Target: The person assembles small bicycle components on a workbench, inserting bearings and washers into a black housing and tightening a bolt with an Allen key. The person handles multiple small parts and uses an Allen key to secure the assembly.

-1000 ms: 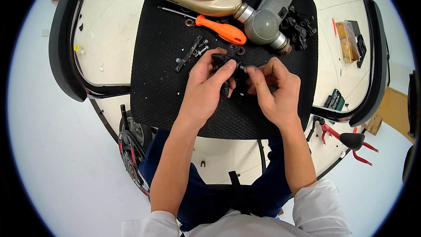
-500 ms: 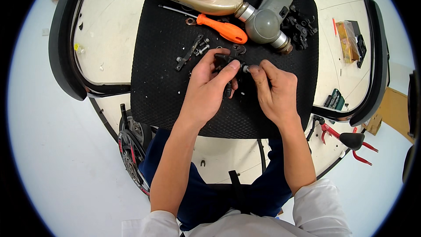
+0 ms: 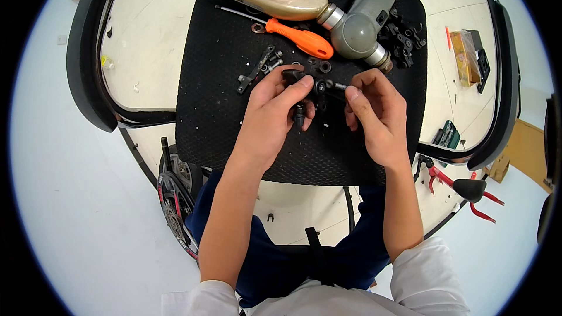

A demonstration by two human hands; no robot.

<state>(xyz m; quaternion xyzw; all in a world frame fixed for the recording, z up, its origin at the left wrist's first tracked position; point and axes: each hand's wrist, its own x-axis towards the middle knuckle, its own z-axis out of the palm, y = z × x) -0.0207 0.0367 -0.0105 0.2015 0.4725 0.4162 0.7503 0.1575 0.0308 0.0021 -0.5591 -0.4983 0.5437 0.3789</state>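
Observation:
My left hand [image 3: 266, 111] is closed around a black bicycle brake part [image 3: 319, 87], its thumb pressed on top. A round socket in the part faces up, and a dark stub [image 3: 299, 118] hangs below it beside the fingers. Between the thumb and fingers of my right hand [image 3: 379, 114] is a small metal bolt [image 3: 338, 86]. Its inner end lies close to the brake part; whether it still touches I cannot tell. Just beyond my left hand lie a dark metal bracket [image 3: 253, 76], loose bolts [image 3: 274, 63] and small black rings [image 3: 324, 67].
The black chair seat [image 3: 211, 134] bears an orange-handled screwdriver [image 3: 301, 40], a beige fork [image 3: 278, 4] with a grey rounded joint [image 3: 355, 35], and a pile of black parts [image 3: 404, 41]. Armrests [image 3: 88, 52] curve at both sides. A wheel [image 3: 175, 199] stands low at the left.
My right hand has turned and shifted slightly right, its fingers less tightly curled. More of the bolt shows now, and the brake part has tilted so its round socket is visible.

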